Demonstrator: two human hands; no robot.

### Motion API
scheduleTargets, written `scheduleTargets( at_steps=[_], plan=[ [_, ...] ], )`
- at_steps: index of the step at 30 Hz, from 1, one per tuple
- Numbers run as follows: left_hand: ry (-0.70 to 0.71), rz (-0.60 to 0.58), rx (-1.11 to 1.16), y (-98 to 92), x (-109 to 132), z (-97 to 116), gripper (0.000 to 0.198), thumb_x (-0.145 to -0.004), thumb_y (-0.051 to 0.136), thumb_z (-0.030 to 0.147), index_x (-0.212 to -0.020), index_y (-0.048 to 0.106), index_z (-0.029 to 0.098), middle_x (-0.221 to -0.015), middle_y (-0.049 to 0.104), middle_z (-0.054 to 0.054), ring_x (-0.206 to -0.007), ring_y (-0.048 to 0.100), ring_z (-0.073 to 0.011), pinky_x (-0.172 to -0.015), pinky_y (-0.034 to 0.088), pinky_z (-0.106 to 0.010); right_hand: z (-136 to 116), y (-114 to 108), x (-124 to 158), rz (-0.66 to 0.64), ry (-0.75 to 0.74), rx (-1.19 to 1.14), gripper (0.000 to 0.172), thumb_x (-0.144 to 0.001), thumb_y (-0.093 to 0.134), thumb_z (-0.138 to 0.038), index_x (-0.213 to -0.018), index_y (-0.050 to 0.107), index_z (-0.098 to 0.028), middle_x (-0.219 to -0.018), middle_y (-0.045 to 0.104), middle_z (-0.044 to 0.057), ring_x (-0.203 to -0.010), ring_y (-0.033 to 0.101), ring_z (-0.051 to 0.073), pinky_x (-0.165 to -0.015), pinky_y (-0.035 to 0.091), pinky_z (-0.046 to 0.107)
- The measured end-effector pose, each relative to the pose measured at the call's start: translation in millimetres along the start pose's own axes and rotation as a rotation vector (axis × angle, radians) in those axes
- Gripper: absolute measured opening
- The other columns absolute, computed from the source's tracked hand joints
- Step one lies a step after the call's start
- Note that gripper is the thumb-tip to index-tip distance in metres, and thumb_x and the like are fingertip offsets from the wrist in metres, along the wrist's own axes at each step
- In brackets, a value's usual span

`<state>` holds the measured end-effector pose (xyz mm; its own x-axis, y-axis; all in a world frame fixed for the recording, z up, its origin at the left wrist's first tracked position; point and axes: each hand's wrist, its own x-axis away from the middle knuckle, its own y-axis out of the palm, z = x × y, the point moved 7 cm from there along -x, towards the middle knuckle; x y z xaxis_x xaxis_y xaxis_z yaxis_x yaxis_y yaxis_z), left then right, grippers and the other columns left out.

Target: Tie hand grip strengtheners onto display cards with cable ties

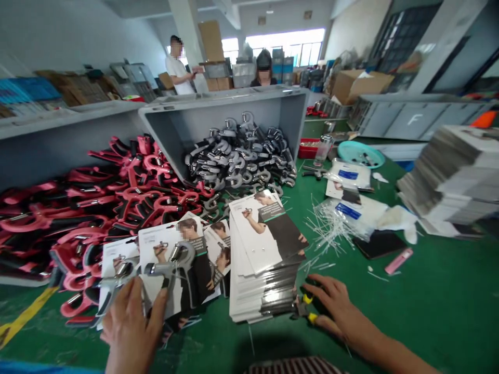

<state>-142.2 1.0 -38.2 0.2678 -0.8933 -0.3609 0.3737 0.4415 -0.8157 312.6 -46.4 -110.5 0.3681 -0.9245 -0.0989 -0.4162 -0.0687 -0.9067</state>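
Observation:
My left hand (132, 322) is closed at the lower left, with fingers and thumb around the lower part of a grey spring hand grip (182, 254) on a printed backing card (156, 246). A second carded grey hand grip (125, 269) lies under and beside it. My right hand (343, 309) has its thumb and fingers around the yellow handles of small cutters (303, 310). Their dark head points left, at the edge of a tall stack of printed cards (255, 244). The palm side of both hands is hidden.
Red-and-black hand grips (128, 202) heap out of a grey crate at left; grey ones (237, 161) fill a tipped crate (222, 111). White plastic ties (327, 228), a pink lighter (398, 261), a turquoise dish (360, 154) and stacked cards (448, 176) lie rightward. Two people are beyond.

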Motion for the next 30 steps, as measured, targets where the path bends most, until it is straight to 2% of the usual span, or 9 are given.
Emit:
scheduleTargets(
  at_steps=[3,6,8,13,15,19,23,26,30],
  plan=[
    [0.055,0.083,-0.060,-21.8,-2.9,21.7,0.061,-0.089,0.055,0.049,-0.141,0.050,0.016,-0.145,0.048,-0.021,-0.138,0.039,-0.0431,-0.114,0.023,-0.063,39.9,-33.0,-30.0,0.097,0.069,-0.025,0.034,-0.099,0.046,-0.036,-0.130,0.056,-0.025,-0.133,0.054,0.013,-0.123,0.052,0.026,-0.105,0.044,0.043],
    [0.111,0.078,0.155,-25.3,-8.5,71.0,0.051,-0.091,0.055,0.045,-0.136,0.055,0.021,-0.140,0.055,-0.015,-0.134,0.046,-0.0351,-0.114,0.030,-0.053,95.4,-56.5,-63.0,0.178,0.202,0.020,0.026,-0.098,0.040,-0.025,-0.111,0.063,-0.019,-0.111,0.060,0.014,-0.105,0.059,0.026,-0.095,0.048,0.041],
    [0.090,-0.115,0.358,1.7,-15.3,107.9,0.044,-0.094,0.049,0.046,-0.132,0.057,0.025,-0.135,0.059,-0.010,-0.129,0.052,-0.0295,-0.112,0.037,-0.047,122.1,-61.8,-84.2,0.181,0.254,0.039,0.023,-0.094,0.044,-0.022,-0.106,0.064,-0.017,-0.108,0.059,0.015,-0.098,0.060,0.026,-0.089,0.049,0.040],
    [0.019,-0.350,0.487,78.0,-32.0,166.9,0.080,-0.082,0.063,0.053,-0.144,0.041,0.009,-0.146,0.045,-0.022,-0.138,0.040,-0.0356,-0.116,0.028,-0.053,141.1,-58.7,-119.4,0.152,0.320,0.001,0.011,-0.087,0.056,-0.024,-0.083,0.066,-0.020,-0.094,0.063,0.010,-0.085,0.060,0.023,-0.073,0.046,0.031],
    [0.014,-0.400,0.561,92.2,-35.2,172.3,0.072,-0.084,0.062,0.051,-0.142,0.045,0.013,-0.146,0.047,-0.019,-0.139,0.039,-0.0334,-0.117,0.025,-0.051,139.8,-59.5,-126.3,0.157,0.320,-0.063,0.012,-0.086,0.058,-0.028,-0.079,0.065,-0.021,-0.092,0.064,0.008,-0.085,0.060,0.022,-0.073,0.045,0.030],
    [-0.111,-0.471,0.784,90.9,-37.0,155.6,0.051,-0.091,0.057,0.047,-0.136,0.055,0.024,-0.143,0.055,-0.008,-0.138,0.043,-0.0271,-0.117,0.027,-0.044,142.1,-72.2,-133.9,0.234,0.363,-0.255,0.020,-0.088,0.057,-0.039,-0.084,0.066,-0.021,-0.090,0.066,0.007,-0.084,0.061,0.023,-0.075,0.047,0.033],
    [-0.245,-0.442,0.906,73.6,-37.8,139.4,0.052,-0.087,0.064,0.045,-0.134,0.060,0.023,-0.133,0.065,-0.005,-0.129,0.053,-0.0278,-0.110,0.039,-0.039,138.4,-79.7,-141.6,0.224,0.428,-0.540,0.036,-0.089,0.053,-0.053,-0.090,0.064,-0.018,-0.068,0.062,0.002,-0.058,0.057,0.017,-0.055,0.046,0.030],
    [-0.315,-0.356,1.000,56.7,-36.6,139.2,0.056,-0.083,0.070,0.043,-0.135,0.058,0.025,-0.129,0.068,-0.003,-0.121,0.060,-0.0267,-0.099,0.048,-0.034,122.5,-80.9,-148.0,0.184,0.411,-0.742,0.043,-0.089,0.054,-0.058,-0.093,0.063,-0.016,-0.068,0.063,0.001,-0.057,0.057,0.014,-0.055,0.047,0.028],
    [-0.517,-0.404,1.151,53.7,-25.7,135.5,0.067,-0.074,0.077,0.045,-0.134,0.059,0.021,-0.116,0.074,-0.006,-0.099,0.070,-0.0265,-0.077,0.056,-0.030,99.0,-79.2,-153.9,0.141,0.390,-0.905,0.044,-0.085,0.060,-0.059,-0.090,0.062,-0.015,-0.072,0.065,0.002,-0.053,0.054,0.011,-0.054,0.046,0.027]
  ],
)
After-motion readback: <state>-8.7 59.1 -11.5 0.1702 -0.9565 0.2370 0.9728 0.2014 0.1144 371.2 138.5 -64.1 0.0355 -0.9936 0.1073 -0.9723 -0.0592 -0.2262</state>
